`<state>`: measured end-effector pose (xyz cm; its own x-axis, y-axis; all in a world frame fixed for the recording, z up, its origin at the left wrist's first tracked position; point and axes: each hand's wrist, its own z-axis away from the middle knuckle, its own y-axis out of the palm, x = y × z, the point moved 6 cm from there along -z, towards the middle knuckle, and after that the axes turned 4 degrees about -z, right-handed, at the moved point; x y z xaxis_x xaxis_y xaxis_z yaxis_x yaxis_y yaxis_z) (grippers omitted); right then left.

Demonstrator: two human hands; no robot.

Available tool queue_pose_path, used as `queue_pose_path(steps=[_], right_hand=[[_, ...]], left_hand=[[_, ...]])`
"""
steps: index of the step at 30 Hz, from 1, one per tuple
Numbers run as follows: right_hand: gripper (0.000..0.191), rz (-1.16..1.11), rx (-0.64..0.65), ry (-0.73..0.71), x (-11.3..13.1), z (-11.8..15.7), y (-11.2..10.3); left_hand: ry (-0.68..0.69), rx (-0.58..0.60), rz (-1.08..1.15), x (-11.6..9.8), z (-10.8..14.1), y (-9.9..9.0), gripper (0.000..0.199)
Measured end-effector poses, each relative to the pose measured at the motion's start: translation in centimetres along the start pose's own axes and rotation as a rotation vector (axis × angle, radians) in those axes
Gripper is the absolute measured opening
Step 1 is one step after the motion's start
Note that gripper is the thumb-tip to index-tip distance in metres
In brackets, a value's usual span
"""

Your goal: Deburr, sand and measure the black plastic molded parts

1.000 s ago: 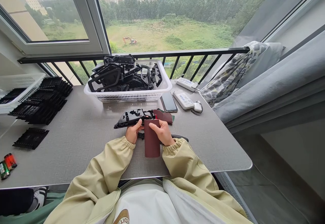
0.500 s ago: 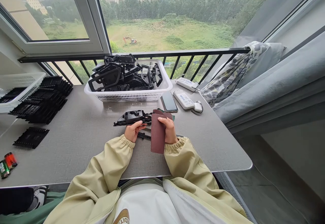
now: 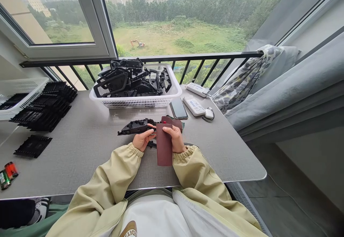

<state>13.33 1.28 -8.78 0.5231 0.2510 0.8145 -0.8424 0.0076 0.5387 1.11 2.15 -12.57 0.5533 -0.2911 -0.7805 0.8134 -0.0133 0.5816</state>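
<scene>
My right hand is closed on a dark red sheet of what looks like sandpaper, thumb across its front near the top. Behind the fingers shows another dark red piece, with a bit of green at its right edge and a small bright red spot on its left. My left hand reaches to the sheet's left edge with its fingers apart; whether the tips touch it I cannot tell. Just beyond that hand is a long black plastic part. A small black piece is partly hidden by the sheet.
A white basket heaped with black plastic parts stands by the railing. Right of it lie a phone and white devices. On the left are stacked black panels, a single panel and two batteries.
The dark red sheet has moved slightly left and down with my right hand. My left fingers have spread and shifted right towards it. The black part sits slightly further left.
</scene>
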Motion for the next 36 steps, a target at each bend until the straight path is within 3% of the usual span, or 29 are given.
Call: queue_pose_path(steps=[3, 7, 17, 24, 36], right_hand=[[0.026, 0.082, 0.052, -0.043, -0.05, -0.07, 0.29], [0.030, 0.192, 0.022, -0.073, -0.15, -0.31, -0.31], [0.024, 0.436, 0.033, -0.095, -0.22, -0.40, -0.26], [0.027, 0.458, 0.036, -0.078, -0.44, -0.64, -0.42], [0.021, 0.352, 0.039, -0.039, -0.13, -0.32, -0.15]], left_hand=[[0.044, -0.005, 0.012, -0.22, 0.11, 0.20, 0.040], [0.053, 0.031, -0.001, -0.53, 0.35, 0.53, 0.052], [0.153, 0.091, -0.146, -0.88, 0.90, 0.94, 0.040], [0.203, 0.061, -0.250, -0.79, 0.75, 0.12, 0.036], [0.144, 0.042, -0.141, -0.90, 0.86, 0.55, 0.038]])
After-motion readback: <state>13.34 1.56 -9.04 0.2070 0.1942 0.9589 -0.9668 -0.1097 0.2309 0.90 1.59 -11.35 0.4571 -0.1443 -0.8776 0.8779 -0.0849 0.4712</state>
